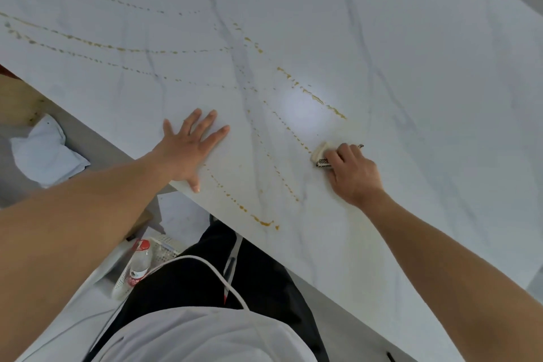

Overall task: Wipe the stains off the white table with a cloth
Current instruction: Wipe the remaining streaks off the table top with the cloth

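On my remote feed, amber stains [263,222] dotted the near edge of the white table [426,67]. Just beyond them the left hand [191,150] lay flat on the top, fingers spread, holding nothing. To its right, the right hand [352,176] curled over a small folded cloth [321,156], pressing it down at the end of a dotted streak. I judged the cloth soft and light, best taken from above and bunched under the fingertips. Farther off, long arcs of drips [97,44] lay unwiped.
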A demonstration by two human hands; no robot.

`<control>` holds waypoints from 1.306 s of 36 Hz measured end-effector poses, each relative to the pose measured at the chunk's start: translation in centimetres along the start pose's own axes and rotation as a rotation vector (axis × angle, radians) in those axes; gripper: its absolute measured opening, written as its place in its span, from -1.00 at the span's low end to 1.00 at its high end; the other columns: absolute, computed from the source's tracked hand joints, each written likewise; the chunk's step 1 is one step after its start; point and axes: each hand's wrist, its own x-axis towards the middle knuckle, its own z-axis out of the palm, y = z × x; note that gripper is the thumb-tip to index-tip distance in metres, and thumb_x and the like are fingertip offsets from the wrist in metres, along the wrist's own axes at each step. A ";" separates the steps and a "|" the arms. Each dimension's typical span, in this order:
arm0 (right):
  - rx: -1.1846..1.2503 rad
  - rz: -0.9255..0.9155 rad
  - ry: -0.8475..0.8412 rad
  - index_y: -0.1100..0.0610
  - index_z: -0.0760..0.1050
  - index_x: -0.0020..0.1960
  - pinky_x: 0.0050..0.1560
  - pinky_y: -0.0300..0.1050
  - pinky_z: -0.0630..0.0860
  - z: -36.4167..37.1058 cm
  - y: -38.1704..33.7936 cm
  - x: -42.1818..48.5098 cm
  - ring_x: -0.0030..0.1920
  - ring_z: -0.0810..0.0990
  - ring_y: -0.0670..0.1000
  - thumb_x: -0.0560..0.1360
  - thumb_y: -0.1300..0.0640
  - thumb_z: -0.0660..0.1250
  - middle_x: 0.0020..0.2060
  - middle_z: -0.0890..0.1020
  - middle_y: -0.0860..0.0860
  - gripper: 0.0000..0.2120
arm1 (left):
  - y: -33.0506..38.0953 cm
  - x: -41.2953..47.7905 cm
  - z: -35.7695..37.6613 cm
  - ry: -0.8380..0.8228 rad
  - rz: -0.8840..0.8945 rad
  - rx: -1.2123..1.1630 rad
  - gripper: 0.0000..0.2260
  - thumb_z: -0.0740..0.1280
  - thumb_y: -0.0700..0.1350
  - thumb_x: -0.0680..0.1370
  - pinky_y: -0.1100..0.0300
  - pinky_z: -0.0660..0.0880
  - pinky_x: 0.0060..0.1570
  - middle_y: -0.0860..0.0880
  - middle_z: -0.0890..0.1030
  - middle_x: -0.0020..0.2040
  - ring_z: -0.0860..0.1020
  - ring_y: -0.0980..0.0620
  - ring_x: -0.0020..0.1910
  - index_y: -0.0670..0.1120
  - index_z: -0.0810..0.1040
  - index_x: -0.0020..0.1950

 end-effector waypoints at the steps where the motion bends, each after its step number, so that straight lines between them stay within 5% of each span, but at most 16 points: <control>1: -0.006 -0.026 -0.016 0.09 0.46 0.11 -0.43 -0.13 0.27 -0.1 0.5 0.1 -0.09 0.50 0.19 0.49 0.10 0.22 -0.07 0.47 0.07 -0.79 | 0.1 0.0 0.1 0.000 0.002 -0.003 0.45 0.64 0.29 0.22 -0.53 0.06 0.43 -0.01 -0.70 0.44 -0.51 -0.19 0.54 0.17 -0.62 0.48; 3: 0.010 0.034 -0.012 0.08 0.47 0.12 -0.38 -0.10 0.29 -0.6 1.1 0.7 -0.05 0.51 0.19 0.48 0.14 0.30 -0.05 0.47 0.06 -0.78 | -0.1 0.1 0.3 0.004 -0.001 -0.016 0.45 0.64 0.26 0.23 -0.53 0.06 0.43 -0.01 -0.70 0.44 -0.52 -0.18 0.54 0.17 -0.62 0.48; 7: 0.181 0.541 0.131 0.11 0.44 0.18 -0.19 -0.02 0.31 -0.8 -0.2 1.9 0.08 0.44 0.19 0.50 0.21 0.22 0.04 0.47 0.10 -0.74 | -0.1 0.3 0.5 0.009 0.003 -0.023 0.47 0.65 0.25 0.22 -0.55 0.06 0.42 -0.01 -0.69 0.44 -0.51 -0.19 0.54 0.18 -0.64 0.46; 9: 0.198 0.638 0.184 0.16 0.43 0.19 -0.21 0.00 0.32 -0.5 -1.3 2.0 0.08 0.44 0.21 0.50 0.21 0.19 0.05 0.47 0.14 -0.73 | -0.1 0.4 0.6 0.016 0.007 -0.025 0.47 0.65 0.25 0.22 -0.56 0.07 0.41 -0.02 -0.69 0.45 -0.50 -0.20 0.54 0.17 -0.64 0.46; 18: -0.032 -0.007 0.020 0.09 0.45 0.09 -0.46 -0.12 0.32 0.9 -2.1 -1.0 -0.11 0.49 0.19 0.47 0.12 0.17 -0.08 0.47 0.08 -0.78 | -0.4 0.5 0.9 0.026 0.014 -0.025 0.47 0.65 0.27 0.20 -0.57 0.07 0.40 -0.02 -0.67 0.46 -0.49 -0.21 0.55 0.18 -0.62 0.48; 25: 0.091 0.543 0.161 0.17 0.44 0.13 -0.34 0.01 0.36 0.6 -3.0 0.1 0.02 0.43 0.23 0.47 0.23 0.26 0.00 0.45 0.16 -0.77 | -0.4 0.7 1.2 0.045 0.017 -0.032 0.49 0.67 0.25 0.18 -0.58 0.08 0.38 -0.01 -0.65 0.48 -0.48 -0.20 0.56 0.18 -0.61 0.48; 30: -0.041 0.030 0.037 0.15 0.50 0.06 -0.44 -0.07 0.40 2.0 -4.8 -2.4 -0.13 0.47 0.20 0.41 0.23 0.39 -0.09 0.49 0.09 -0.77 | -0.5 0.8 1.2 0.046 0.020 -0.028 0.48 0.66 0.26 0.19 -0.58 0.08 0.39 -0.02 -0.65 0.48 -0.48 -0.21 0.56 0.18 -0.60 0.49; 33: -0.034 -0.076 0.005 0.10 0.51 0.07 -0.47 -0.07 0.42 1.9 -4.4 -2.5 -0.13 0.48 0.17 0.43 0.20 0.31 -0.09 0.49 0.06 -0.78 | -0.5 0.6 1.3 0.056 0.023 -0.025 0.47 0.66 0.27 0.19 -0.58 0.08 0.39 -0.03 -0.64 0.49 -0.47 -0.21 0.56 0.17 -0.60 0.49; 35: 0.005 0.037 0.010 0.07 0.48 0.11 -0.41 -0.07 0.40 1.4 -4.1 -1.9 -0.08 0.48 0.18 0.46 0.17 0.27 -0.06 0.48 0.06 -0.78 | -0.6 0.7 1.3 0.060 0.028 -0.027 0.47 0.66 0.27 0.20 -0.58 0.07 0.39 -0.03 -0.64 0.49 -0.47 -0.21 0.56 0.18 -0.60 0.49; 39: 0.178 0.554 0.173 0.12 0.46 0.18 -0.27 -0.01 0.37 1.2 -5.5 -0.8 0.06 0.44 0.21 0.50 0.22 0.22 0.03 0.48 0.12 -0.74 | -0.7 0.7 1.5 0.068 0.026 -0.032 0.47 0.66 0.26 0.19 -0.58 0.07 0.39 -0.02 -0.64 0.49 -0.47 -0.20 0.56 0.18 -0.59 0.50; 41: 0.173 0.611 0.191 0.15 0.45 0.19 -0.29 0.01 0.41 1.4 -7.0 -0.9 0.05 0.44 0.22 0.50 0.22 0.21 0.03 0.48 0.13 -0.74 | -0.6 0.6 1.5 0.065 0.028 -0.039 0.46 0.67 0.25 0.19 -0.58 0.05 0.39 -0.01 -0.64 0.49 -0.48 -0.19 0.56 0.19 -0.57 0.51; 47: 0.015 0.062 0.005 0.11 0.47 0.09 -0.45 -0.10 0.34 3.2 -9.7 -4.3 -0.11 0.48 0.17 0.43 0.19 0.36 -0.08 0.48 0.06 -0.76 | -0.7 0.8 1.6 0.051 0.029 -0.063 0.45 0.67 0.23 0.20 -0.59 0.00 0.40 0.01 -0.65 0.48 -0.50 -0.17 0.55 0.21 -0.56 0.51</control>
